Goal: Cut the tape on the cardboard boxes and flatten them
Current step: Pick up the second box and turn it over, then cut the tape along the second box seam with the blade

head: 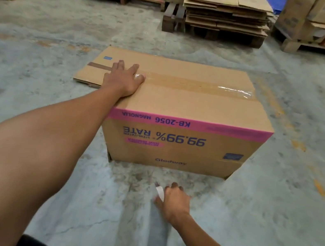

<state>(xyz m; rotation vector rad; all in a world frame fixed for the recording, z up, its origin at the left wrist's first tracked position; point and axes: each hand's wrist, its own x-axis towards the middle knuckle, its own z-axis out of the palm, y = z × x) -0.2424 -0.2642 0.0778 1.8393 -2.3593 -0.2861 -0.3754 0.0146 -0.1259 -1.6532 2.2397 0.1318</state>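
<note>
Box: cardboard box [190, 106] on the concrete floor [272, 207] in front of you, print upside down.
Tape: clear tape [196, 84] along the top seam, uncut.
Left hand [124, 79]: flat on the top's left end, fingers spread wide.
Right hand [173, 203]: low before the box, fingers curled around a small white object [159, 192], blurred.
Behind: flattened cardboard stack [228, 10] on a pallet [212, 33].

You see even, fairly dim indoor light with soft shadows. Glare glints off the tape [234, 91]. Your right hand [174, 204] is motion-blurred, and the wide lens bends the edges.
</note>
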